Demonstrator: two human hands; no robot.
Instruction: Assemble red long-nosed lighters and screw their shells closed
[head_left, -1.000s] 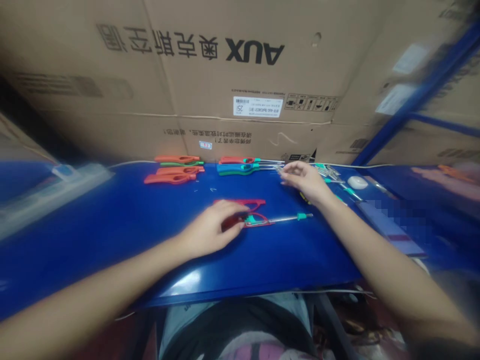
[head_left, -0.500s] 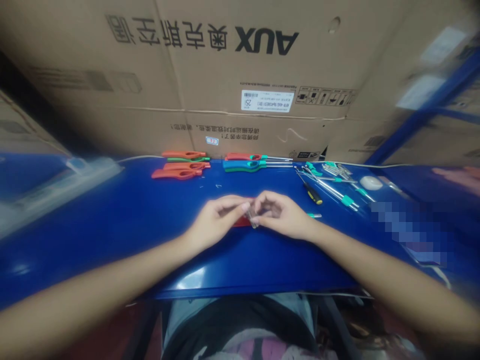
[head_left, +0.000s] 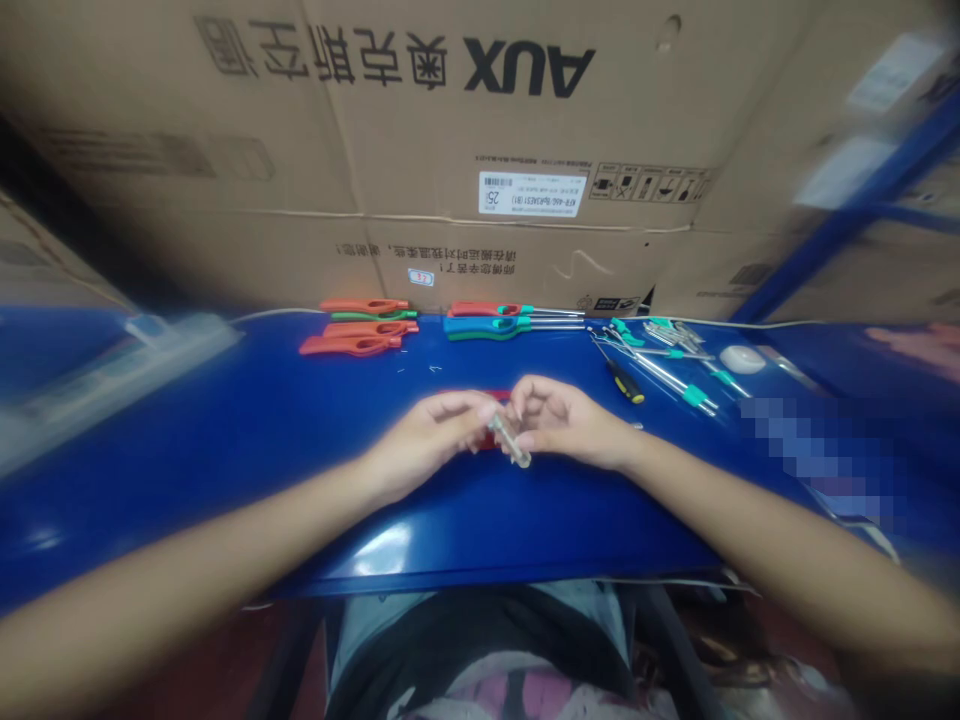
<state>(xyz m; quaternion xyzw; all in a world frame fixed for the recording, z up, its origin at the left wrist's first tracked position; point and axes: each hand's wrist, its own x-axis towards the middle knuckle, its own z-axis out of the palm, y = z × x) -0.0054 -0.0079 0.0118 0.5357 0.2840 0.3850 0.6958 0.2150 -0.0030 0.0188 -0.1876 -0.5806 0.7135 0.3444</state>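
My left hand [head_left: 431, 432] and my right hand [head_left: 564, 422] meet over the middle of the blue table [head_left: 225, 450], fingers curled together. Between them they pinch a small clear tube-like part [head_left: 510, 440], tilted down to the right. A red lighter body [head_left: 487, 440] lies on the table under both hands and is mostly hidden by them; which hand touches it I cannot tell.
Orange and green lighter shells [head_left: 360, 330] lie at the back left. Red, blue and green assembled lighters [head_left: 510, 322] lie at the back middle. A black-handled screwdriver [head_left: 622, 380], metal rods with teal ends [head_left: 675, 375] and a white disc [head_left: 741, 358] sit right. A cardboard box [head_left: 480, 150] walls the back.
My right hand came back from the pile of parts at the far right with a small clear part. It joined my left hand over the red lighter body, and the part has tilted lower since.
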